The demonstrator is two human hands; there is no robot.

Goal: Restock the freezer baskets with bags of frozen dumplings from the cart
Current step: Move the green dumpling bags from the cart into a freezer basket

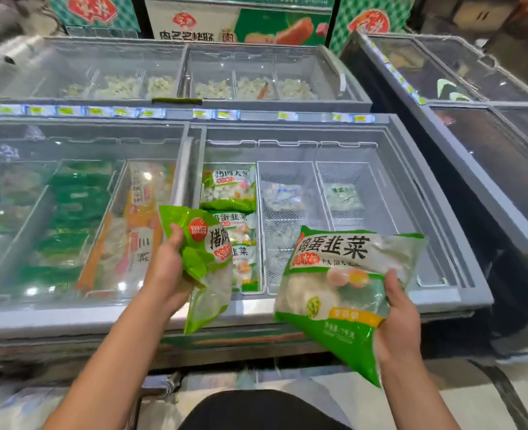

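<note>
The left basket (258, 231) holds 3 green dumpling bags (229, 189); the 2 baskets beside it hold 1 pale bag each. The left hand (166, 268) grips a green bag (205, 262), and the right hand (400, 324) grips a larger bag (337, 283) above the freezer rim (250, 308).

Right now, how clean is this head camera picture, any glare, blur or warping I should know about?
Head view: bright ceiling-light glare spots the closed glass lid on the left, veiling the packs beneath; wide-angle warping bows the freezer rim and far cabinets; edges and bottom are smeared with blur, while the bags in the left hand and right hand read fairly sharp.
</note>
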